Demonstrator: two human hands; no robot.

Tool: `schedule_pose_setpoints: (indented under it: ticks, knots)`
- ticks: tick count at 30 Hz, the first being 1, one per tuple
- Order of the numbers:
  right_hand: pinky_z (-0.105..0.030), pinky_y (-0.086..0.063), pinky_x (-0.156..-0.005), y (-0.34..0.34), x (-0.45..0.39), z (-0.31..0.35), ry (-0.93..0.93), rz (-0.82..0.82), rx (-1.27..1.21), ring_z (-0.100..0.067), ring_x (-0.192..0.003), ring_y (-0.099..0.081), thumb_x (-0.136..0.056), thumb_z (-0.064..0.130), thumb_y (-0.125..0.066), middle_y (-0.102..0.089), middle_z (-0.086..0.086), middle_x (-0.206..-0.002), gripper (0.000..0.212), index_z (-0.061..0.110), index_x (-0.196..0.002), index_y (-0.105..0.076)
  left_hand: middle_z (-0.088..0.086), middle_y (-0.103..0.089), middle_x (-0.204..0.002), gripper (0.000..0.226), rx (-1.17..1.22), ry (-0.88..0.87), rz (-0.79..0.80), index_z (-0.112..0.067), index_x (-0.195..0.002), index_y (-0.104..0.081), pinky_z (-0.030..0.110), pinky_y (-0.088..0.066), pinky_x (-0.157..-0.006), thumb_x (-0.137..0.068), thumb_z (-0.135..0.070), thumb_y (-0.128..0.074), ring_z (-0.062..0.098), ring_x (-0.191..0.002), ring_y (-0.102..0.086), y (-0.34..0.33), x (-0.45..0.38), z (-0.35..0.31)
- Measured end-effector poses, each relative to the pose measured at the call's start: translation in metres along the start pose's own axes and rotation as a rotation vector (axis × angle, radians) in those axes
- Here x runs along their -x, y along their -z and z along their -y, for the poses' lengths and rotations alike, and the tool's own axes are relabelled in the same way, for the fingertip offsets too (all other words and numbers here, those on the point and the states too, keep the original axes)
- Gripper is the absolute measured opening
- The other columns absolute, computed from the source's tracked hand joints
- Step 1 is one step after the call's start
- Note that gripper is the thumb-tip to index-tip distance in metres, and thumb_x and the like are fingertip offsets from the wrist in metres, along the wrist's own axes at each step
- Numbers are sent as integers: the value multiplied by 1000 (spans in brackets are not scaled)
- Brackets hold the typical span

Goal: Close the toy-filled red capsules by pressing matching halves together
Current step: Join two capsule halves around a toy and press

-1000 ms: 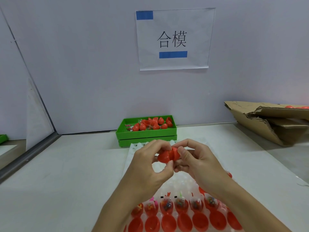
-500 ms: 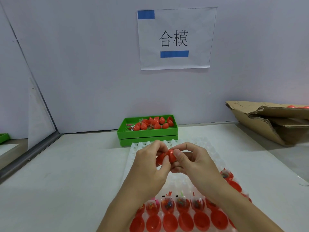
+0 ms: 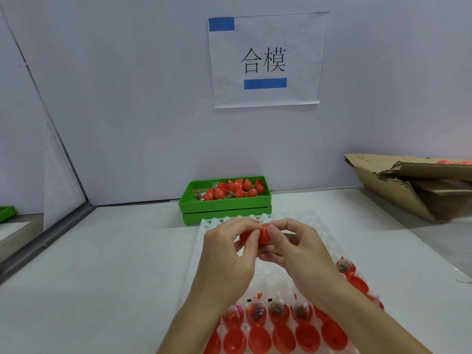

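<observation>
Wall sign (image 3: 268, 60): white sheet with black characters and two blue bars, fixed to the pale wall.
Cardboard box (image 3: 413, 185): torn, flattened, lying at the tabletop's right rear.
Tabletop (image 3: 102, 264): white, matte.
Metal rail (image 3: 43, 244): grey, along the tabletop's left edge.

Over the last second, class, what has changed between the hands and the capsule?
Both hands, left and right, kept their grip and pressed inward; the capsule halves slid together, so less red shows between the fingers. The green tray, white tray and box stayed put.
</observation>
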State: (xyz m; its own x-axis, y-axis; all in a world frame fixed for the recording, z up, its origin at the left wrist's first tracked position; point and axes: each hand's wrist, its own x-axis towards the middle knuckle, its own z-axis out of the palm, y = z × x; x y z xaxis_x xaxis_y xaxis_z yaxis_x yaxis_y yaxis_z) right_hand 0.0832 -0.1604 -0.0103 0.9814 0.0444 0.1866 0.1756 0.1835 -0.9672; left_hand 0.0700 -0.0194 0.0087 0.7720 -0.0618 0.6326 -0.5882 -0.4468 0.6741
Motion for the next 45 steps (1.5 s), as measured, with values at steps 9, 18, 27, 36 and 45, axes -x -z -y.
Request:
schedule_pose_setpoints:
  ticks: [9,18,27,36,45]
  knots:
    - [-27,-61,-72,2,1,4,30,17,40,-26,-74,-76,-97,16,-59,-77,-10,-79,12,8,-103,-66,-12,-73,-85,12,198,96,-43,-17,-90,-72,10,-53,-72,-90,-5,-69,3,-90,-70,-2,-1,1]
    - [-26,-58,-68,5,0,4,78,59,41,-26,-72,-75,-100,20,-55,-76,-12,-78,12,22,-103,-66,-11,-74,-101,39,311,165,80,-19,-104,-69,16,-55,-79,-76,6,-80,6,-103,-68,5,-3,9]
    - [-28,-57,-70,14,-1,10,105,206,67,-25,-69,-71,-98,22,-49,-74,-12,-79,19,15,-107,-64,-13,-69,-98,48,358,196,56,-25,-104,-64,14,-54,-74,-70,3,-85,6,-97,-70,7,-4,6]
    - [-29,-55,-67,18,-2,12,94,259,-13,-29,-67,-68,-88,29,-56,-70,-15,-76,27,8,-104,-60,-15,-72,-97,40,396,205,60,-26,-104,-71,13,-54,-74,-72,-6,-83,5,-95,-71,7,-4,4]
    - [-29,-53,-65,25,-5,12,101,334,-7,-25,-65,-63,-90,27,-56,-67,-14,-76,18,16,-99,-67,-9,-75,-97,29,412,183,82,-27,-96,-74,21,-57,-79,-69,-19,-81,11,-95,-73,6,-3,4]
